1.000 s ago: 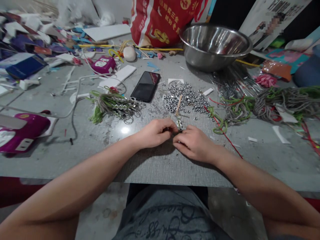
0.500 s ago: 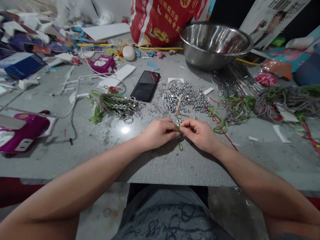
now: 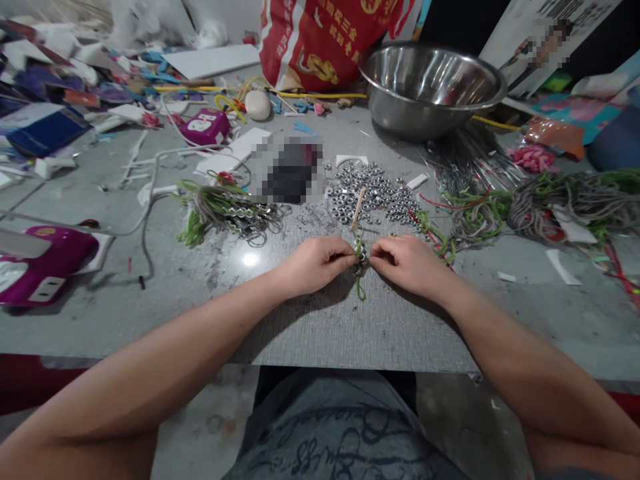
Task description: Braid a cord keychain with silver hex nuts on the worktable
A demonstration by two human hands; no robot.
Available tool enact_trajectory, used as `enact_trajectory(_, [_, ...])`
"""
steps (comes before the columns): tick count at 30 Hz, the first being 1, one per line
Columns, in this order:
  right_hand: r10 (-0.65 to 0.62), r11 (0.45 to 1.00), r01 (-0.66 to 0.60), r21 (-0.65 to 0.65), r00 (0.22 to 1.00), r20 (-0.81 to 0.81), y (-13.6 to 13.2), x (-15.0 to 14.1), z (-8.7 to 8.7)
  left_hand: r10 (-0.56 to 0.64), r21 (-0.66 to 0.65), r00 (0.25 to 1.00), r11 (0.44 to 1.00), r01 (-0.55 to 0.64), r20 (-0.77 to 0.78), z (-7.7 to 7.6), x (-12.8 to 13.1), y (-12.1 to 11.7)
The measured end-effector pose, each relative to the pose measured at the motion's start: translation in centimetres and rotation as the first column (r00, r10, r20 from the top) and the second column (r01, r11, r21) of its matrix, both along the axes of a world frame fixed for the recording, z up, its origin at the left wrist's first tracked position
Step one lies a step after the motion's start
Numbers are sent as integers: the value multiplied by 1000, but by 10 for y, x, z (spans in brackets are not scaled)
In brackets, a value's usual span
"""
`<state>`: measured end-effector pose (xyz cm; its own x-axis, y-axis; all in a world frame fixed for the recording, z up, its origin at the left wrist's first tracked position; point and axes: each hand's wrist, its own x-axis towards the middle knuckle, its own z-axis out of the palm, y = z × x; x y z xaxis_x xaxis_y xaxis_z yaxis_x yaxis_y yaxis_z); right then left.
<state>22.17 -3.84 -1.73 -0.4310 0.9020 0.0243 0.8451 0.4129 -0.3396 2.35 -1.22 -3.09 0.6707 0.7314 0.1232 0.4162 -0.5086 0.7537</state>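
Note:
Between my hands, near the table's front edge, lies a green cord [image 3: 361,291] with silvery beads on it; a loop of it hangs toward me. My left hand [image 3: 323,265] pinches the cord from the left, thumb against forefinger. Just right of it, my right hand [image 3: 407,263] has its fingertips pressed together; whether a strand runs between them is too small to see. A thin wooden stick [image 3: 358,209] stands at the cord's far end. Beyond it spreads a pile of silver beads [image 3: 367,190].
To the left lie a bundle of beaded green and grey cords [image 3: 220,208], a blurred dark phone [image 3: 290,177] and a purple power socket block [image 3: 50,263]. A steel bowl [image 3: 433,87] and a red bag [image 3: 320,47] stand behind. Grey and green cords [image 3: 540,203] heap at right.
My right hand has drawn a little to the right, away from my left hand, and more of the beaded cord shows between them. The left hand has hardly moved.

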Motion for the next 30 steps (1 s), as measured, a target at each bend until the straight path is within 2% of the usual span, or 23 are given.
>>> enact_trajectory(4, [-12, 999, 11, 37, 999, 40, -1, 1, -2, -2, -4, 1000, 1000, 2, -11, -1, 0, 1])
enact_trajectory(9, [117, 978, -104, 179, 991, -63, -4, 0, -4, -1, 14, 1000, 1000, 1, -20, -1, 1, 0])
enact_trajectory(14, [194, 976, -190, 104, 980, -31, -5, -6, -7, 42, 9, 999, 999, -41, -15, -1, 5, -1])
enact_trajectory(18, [166, 981, -169, 92, 986, 32, -6, -10, -8, 85, 9, 996, 996, -85, -26, -3, 6, -2])
enact_trajectory(22, [161, 981, -165, 99, 986, 52, -7, -9, -7, 81, 26, 996, 996, -80, -35, -3, 6, -3])
enact_trajectory(27, [262, 963, -263, 65, 965, 27, -4, -3, -3, 37, 114, 987, 993, -19, -157, -2, 6, -4])
enact_trajectory(30, [281, 958, -283, 49, 959, 35, -4, 0, -1, 53, 153, 973, 988, -19, -224, -3, 8, -5])
